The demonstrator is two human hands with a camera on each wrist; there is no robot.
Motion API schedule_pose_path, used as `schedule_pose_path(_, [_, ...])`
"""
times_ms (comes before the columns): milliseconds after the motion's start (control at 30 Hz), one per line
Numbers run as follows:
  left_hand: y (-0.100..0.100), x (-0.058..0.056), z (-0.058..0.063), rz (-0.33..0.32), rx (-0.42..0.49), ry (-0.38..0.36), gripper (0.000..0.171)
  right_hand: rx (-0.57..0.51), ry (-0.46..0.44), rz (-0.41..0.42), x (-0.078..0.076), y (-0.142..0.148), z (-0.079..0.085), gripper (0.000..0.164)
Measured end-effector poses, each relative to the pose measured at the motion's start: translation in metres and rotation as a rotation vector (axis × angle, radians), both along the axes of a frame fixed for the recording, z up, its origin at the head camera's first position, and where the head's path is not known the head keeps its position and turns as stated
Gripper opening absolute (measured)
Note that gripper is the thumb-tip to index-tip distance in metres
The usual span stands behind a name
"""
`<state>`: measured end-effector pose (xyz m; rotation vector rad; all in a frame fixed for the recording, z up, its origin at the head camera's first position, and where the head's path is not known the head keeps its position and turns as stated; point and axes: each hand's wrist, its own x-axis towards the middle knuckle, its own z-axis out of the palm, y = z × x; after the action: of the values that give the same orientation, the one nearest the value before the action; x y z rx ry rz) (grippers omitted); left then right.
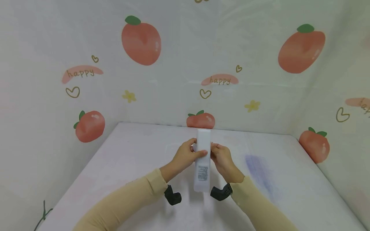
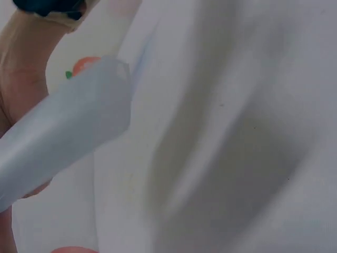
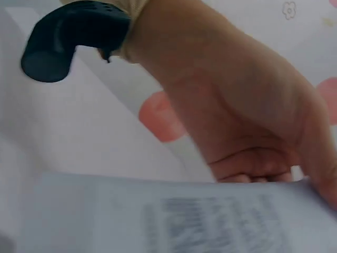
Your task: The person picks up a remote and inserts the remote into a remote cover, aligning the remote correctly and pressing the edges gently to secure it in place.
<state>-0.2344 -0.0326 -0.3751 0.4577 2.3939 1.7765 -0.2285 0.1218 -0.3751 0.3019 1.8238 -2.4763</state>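
Note:
A tall, narrow white container (image 1: 204, 140) stands upright in front of me, with a block of small grey print low on its near face. My left hand (image 1: 185, 154) grips it from the left, thumb across the front and fingers around behind. On the other side, my right hand (image 1: 224, 159) holds the upper right edge, its curled fingers partly hidden behind the container. The left wrist view shows the smooth lower end of the container (image 2: 79, 116) over the table. In the right wrist view the printed face (image 3: 121, 221) crosses the bottom, below the right hand (image 3: 237, 100).
The white table (image 1: 138, 141) spreads out around both arms, with a blurry purple patch (image 1: 260, 173) on its right part. A white curtain (image 1: 179, 48) printed with fruit and hearts hangs behind. Black wrist cameras (image 1: 222, 192) sit below both hands.

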Motion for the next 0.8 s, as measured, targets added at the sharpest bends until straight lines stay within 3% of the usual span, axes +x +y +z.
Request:
schedule_pose_path(133, [0.002,0.005,-0.003,-0.012,-0.003,-0.081,0.052,-0.022,-0.011,0.018,-0.004,0.005,-0.001,0.024])
schedule_pose_path(300, [0.001,0.011,-0.007,-0.041,-0.028,-0.104,0.053,-0.054,0.036,0.091,-0.006,0.012,-0.012,0.021])
schedule_pose_path(500, [-0.005,-0.003,-0.012,-0.02,0.048,-0.155,0.052,-0.036,-0.026,0.11,-0.001,0.004,-0.016,0.015])
schedule_pose_path(633, [-0.007,-0.008,-0.011,0.0,0.056,-0.14,0.048,0.004,-0.016,0.159,0.005,0.006,-0.015,0.018])
schedule_pose_path(800, [-0.006,-0.005,-0.009,-0.014,-0.085,-0.06,0.045,0.081,0.035,0.309,0.007,0.015,-0.01,0.043])
